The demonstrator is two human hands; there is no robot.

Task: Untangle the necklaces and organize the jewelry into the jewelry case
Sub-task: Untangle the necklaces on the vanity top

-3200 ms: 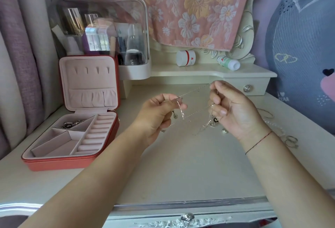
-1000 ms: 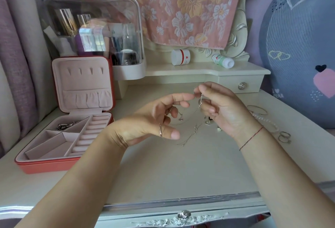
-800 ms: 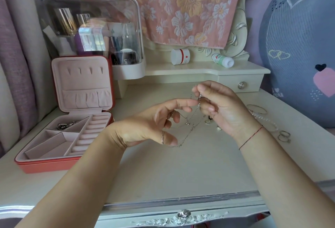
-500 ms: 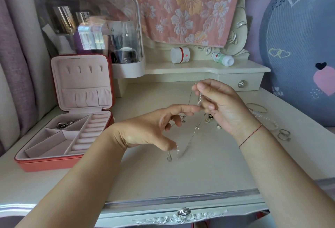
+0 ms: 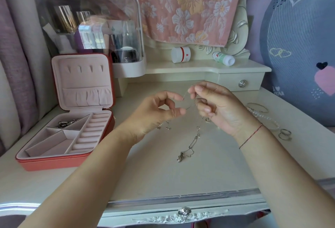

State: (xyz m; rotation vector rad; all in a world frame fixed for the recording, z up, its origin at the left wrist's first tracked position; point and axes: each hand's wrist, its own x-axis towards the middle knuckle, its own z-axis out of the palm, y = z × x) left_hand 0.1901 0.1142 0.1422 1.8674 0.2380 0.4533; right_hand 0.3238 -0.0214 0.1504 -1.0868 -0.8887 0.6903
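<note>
From my screen I see the jewelry case standing open at the left of the tabletop, with its lid upright. In the back left compartment lie a few small metal pieces; I cannot tell what kind they are. The ring rolls and the front compartments are lined in pale pink. Behind the case stands a clear box with its cover down, and inside it are bottles and tubes of cosmetics.

Both hands are raised over the middle of the tabletop, near each other but not touching. The right hand pinches the tangled necklaces at their top between thumb and forefinger. The left hand has its fingers curled, with thumb and forefinger closing on a thin strand that runs across to the right hand. Small charms hang just under it. One long strand drops from the right hand, and its pendant lies on the tabletop. To the right of the right hand lie bracelets and two rings, outside the case.

Compared with three seconds ago, the chains are no more stretched high between the hands: one strand has come down and reaches the tabletop. Half a second ago the left forefinger reached to the fingers of the right hand; now there is a small gap between them. The content of the case is the same as before.
</note>
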